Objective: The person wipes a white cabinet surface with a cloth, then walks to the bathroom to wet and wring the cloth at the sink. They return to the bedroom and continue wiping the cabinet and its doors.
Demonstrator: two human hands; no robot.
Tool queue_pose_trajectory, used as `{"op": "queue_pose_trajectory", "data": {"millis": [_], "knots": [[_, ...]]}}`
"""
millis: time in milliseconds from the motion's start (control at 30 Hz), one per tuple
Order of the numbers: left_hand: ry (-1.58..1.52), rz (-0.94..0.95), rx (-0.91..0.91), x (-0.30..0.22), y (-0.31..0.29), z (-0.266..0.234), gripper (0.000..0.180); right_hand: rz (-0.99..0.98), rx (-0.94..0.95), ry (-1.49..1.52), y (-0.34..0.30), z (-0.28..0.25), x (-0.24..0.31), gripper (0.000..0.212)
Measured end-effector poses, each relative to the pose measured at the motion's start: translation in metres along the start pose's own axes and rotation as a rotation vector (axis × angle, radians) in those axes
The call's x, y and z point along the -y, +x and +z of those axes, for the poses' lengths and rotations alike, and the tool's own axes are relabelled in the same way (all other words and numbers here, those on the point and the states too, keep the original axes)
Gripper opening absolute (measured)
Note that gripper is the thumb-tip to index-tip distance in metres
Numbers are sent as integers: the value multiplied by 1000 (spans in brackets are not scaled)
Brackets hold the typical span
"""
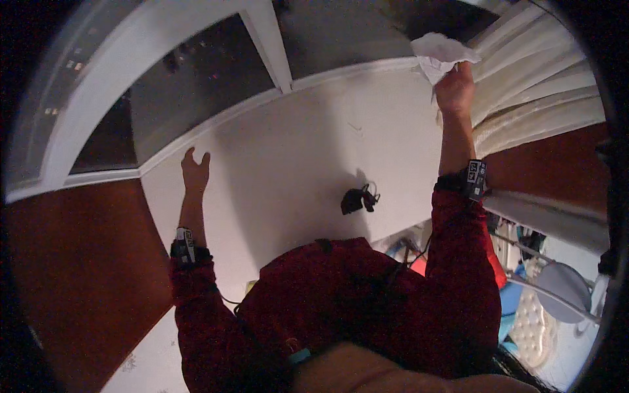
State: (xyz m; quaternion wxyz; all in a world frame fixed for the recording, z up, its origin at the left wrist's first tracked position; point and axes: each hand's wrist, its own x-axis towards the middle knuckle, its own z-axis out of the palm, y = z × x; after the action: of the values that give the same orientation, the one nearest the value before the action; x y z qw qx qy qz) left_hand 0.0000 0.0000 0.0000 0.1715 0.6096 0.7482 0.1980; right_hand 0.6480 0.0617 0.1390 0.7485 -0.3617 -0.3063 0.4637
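Note:
My right hand (457,93) is raised at the upper right, its fingers closed on a crumpled white tissue (442,52). The tissue spreads out in front of the lower part of the dark window pane (347,33), beside the curtain; whether it presses on the glass I cannot tell. Over the left part of the white window sill (282,150), my left hand (195,170) is empty, with thumb and fingers apart. A dark band with a small box sits on each wrist, over red sleeves.
Gathered cream curtain (537,78) hangs at the right. A small black object with a looped cord (354,200) lies on the sill. White frame bars (267,46) divide the window. Brown panels (85,255) flank the sill. A grey round-seated stool (562,291) stands at the lower right.

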Motion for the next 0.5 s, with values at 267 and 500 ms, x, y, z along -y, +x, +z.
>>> {"op": "queue_pose_trajectory", "data": {"millis": [267,500], "knots": [[545,-415,62,79,-111,167,84,314,-291,-616,-66,-169,-99,53],[596,-340,-163,49,-111,187,76,656,-130,-1901,-55,-280,-239,67]]}}
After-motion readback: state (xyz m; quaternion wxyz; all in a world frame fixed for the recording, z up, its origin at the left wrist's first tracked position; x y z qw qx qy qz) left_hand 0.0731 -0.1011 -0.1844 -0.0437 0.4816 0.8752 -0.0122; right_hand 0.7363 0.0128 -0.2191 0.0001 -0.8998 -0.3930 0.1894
